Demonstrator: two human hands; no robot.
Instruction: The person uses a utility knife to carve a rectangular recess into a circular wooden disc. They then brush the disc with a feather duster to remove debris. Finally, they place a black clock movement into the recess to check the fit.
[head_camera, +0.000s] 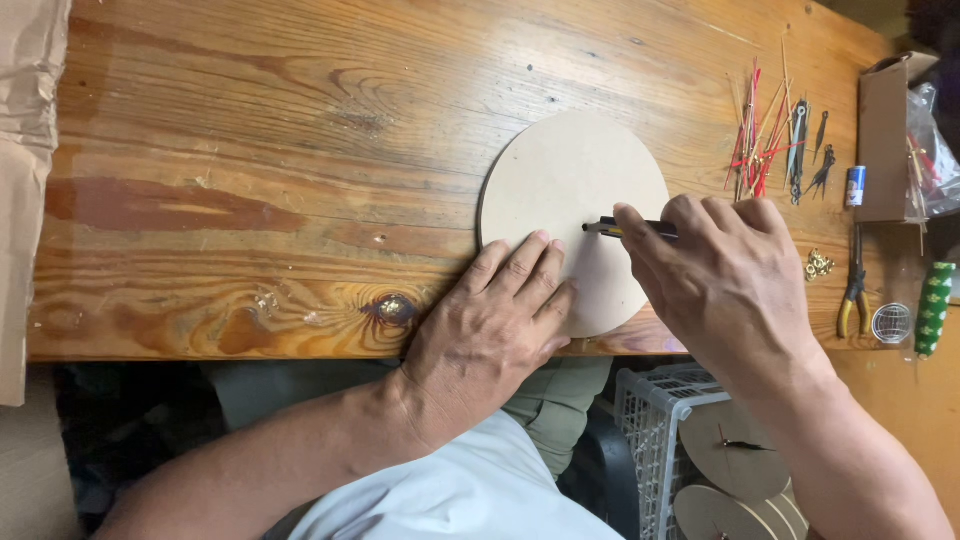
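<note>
**Hands on a pale wooden disc**

Left hand (495, 320) pressed flat on the round disc (570, 190), fingers spread at its near edge. Right hand (725, 285) gripping a black and yellow tool (625, 228), tip touching the disc's middle. Right of the disc: red and tan sticks (760, 135), pliers (853, 290). Below it, a white crate (650, 430) with more discs

We have one head-worn view, looking steeply down, close over the bench (250, 120) and both hands.

Bare left hand (490, 325), bare right hand (730, 285); forearms uncovered, no rings, no watch. White shirt (470, 495), olive-green trousers (560, 410).
</note>
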